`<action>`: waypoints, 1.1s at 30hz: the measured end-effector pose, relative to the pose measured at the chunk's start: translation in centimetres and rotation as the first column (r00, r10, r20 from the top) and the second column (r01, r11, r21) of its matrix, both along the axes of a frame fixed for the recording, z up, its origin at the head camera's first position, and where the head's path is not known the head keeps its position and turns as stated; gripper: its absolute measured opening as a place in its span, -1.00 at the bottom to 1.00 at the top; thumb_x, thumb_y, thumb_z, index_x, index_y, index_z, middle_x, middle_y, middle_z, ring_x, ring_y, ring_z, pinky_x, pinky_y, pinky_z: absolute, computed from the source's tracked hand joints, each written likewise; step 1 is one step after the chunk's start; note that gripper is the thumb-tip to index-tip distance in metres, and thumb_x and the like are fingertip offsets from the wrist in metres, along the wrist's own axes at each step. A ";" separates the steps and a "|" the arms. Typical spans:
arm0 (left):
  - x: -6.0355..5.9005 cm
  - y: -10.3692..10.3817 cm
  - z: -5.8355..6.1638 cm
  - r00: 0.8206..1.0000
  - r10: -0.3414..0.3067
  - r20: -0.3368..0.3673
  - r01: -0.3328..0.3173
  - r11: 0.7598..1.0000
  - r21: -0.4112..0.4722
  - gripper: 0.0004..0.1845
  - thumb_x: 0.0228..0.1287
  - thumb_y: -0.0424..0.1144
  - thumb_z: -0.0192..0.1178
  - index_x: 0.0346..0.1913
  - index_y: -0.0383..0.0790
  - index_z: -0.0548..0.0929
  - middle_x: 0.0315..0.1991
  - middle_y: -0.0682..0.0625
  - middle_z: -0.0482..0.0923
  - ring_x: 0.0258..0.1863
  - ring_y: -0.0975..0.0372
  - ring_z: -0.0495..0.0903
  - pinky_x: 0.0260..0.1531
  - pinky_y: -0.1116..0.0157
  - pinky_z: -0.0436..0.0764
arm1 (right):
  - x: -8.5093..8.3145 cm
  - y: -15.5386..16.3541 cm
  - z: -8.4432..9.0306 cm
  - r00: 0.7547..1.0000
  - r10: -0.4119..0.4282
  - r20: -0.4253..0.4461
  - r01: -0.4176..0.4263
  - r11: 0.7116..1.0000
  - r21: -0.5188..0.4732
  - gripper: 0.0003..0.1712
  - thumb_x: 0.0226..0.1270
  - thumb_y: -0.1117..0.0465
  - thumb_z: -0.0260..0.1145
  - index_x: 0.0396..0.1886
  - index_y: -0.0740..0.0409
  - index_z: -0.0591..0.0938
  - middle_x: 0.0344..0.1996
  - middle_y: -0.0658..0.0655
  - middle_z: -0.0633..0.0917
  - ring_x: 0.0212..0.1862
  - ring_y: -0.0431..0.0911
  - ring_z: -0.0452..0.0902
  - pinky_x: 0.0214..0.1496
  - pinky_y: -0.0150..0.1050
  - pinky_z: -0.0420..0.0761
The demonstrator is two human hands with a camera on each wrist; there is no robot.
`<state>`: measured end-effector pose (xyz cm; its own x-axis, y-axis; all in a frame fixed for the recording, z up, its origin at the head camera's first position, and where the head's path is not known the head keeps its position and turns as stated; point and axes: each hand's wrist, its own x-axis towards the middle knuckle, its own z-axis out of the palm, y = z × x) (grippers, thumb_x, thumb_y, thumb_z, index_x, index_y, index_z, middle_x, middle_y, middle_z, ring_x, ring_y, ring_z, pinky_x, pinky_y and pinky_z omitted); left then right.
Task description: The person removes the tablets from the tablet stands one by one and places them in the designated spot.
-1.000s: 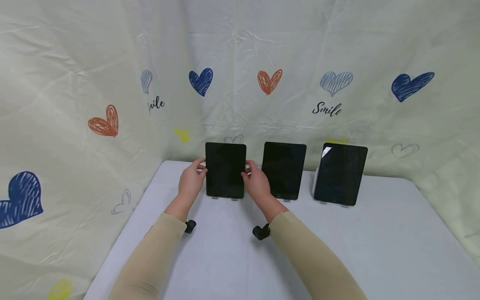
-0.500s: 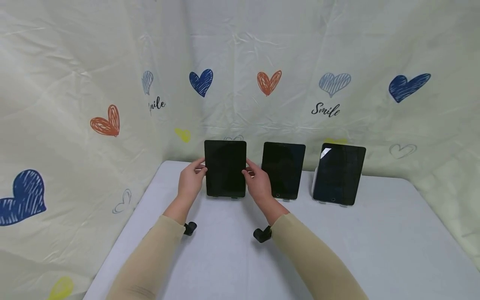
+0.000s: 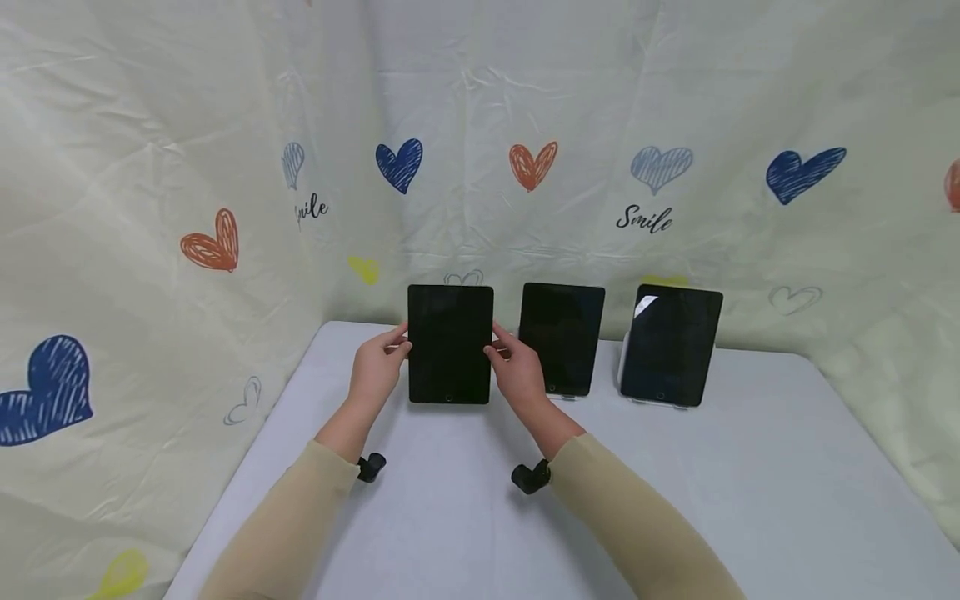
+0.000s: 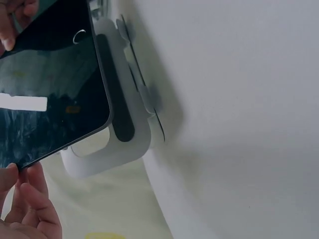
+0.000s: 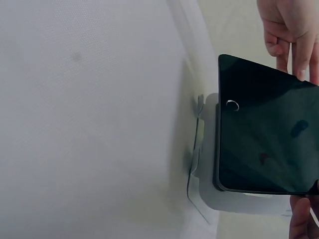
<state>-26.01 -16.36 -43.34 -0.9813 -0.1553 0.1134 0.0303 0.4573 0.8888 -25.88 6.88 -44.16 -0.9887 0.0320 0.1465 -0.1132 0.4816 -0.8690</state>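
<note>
In the head view, a black tablet point(image 3: 450, 346) stands nearly upright between my two hands, its round home button at the bottom. My left hand point(image 3: 373, 371) pinches its left edge between thumb and fingers. The right edge is pinched the same way by my right hand point(image 3: 519, 371). Behind the tablet, the left wrist view shows a white stand point(image 4: 139, 132) with a dark pad and small front lips. The tablet's lower edge is in front of the pad and apart from the lips. My fingertips behind the tablet are partly hidden.
Two more black tablets, a middle one point(image 3: 562, 337) and a right one point(image 3: 671, 346), lean on stands to the right; the middle one is close to my right hand. A pale curtain point(image 3: 465, 100) with printed hearts hangs behind the white table point(image 3: 435, 517).
The held tablet has come off its stand, rising slightly, then forward toward me; its home button shows clearly now and the stand's lips are covered in the head view. Both hands moved with it.
</note>
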 end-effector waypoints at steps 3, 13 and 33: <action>0.5 -0.1 0.0 1.000 -0.012 0.012 0.012 1.000 -0.004 -0.55 0.43 -0.25 0.20 0.34 0.00 0.55 -0.01 -0.05 0.66 -0.07 0.13 0.67 -0.26 0.24 0.54 | 0.5 0.1 0.2 0.999 0.000 0.037 0.000 1.000 0.002 -0.39 0.46 0.15 0.27 0.46 -0.22 0.40 -0.05 0.06 0.67 -0.05 -0.06 0.59 -0.04 -0.15 0.64; 2.2 -0.9 0.1 0.997 -0.066 0.038 0.068 0.995 -0.067 -0.55 0.42 -0.28 0.20 0.34 -0.06 0.55 -0.08 -0.09 0.66 -0.15 0.12 0.70 -0.37 0.27 0.50 | 2.4 0.4 0.5 0.989 0.048 0.143 -0.041 0.998 -0.045 -0.38 0.43 0.15 0.31 0.44 -0.20 0.43 -0.11 0.06 0.67 -0.27 0.02 0.60 -0.27 -0.26 0.62; 7.3 -3.0 -1.0 0.962 -0.150 0.228 0.172 0.982 -0.078 -0.54 0.41 -0.34 0.17 0.34 -0.23 0.51 -0.23 0.00 0.69 -0.28 0.22 0.69 -0.31 0.26 0.49 | 6.6 0.3 -0.5 0.935 0.183 0.305 -0.153 0.981 -0.121 -0.38 0.39 0.22 0.34 0.42 0.07 0.45 -0.30 0.08 0.69 -0.33 -0.04 0.65 -0.26 -0.24 0.66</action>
<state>-18.71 -19.36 -44.33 -0.9948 0.0079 -0.1012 -0.0805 0.5459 0.8340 -19.30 7.22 -44.69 -0.9760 -0.1402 -0.1667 0.0996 0.3935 -0.9139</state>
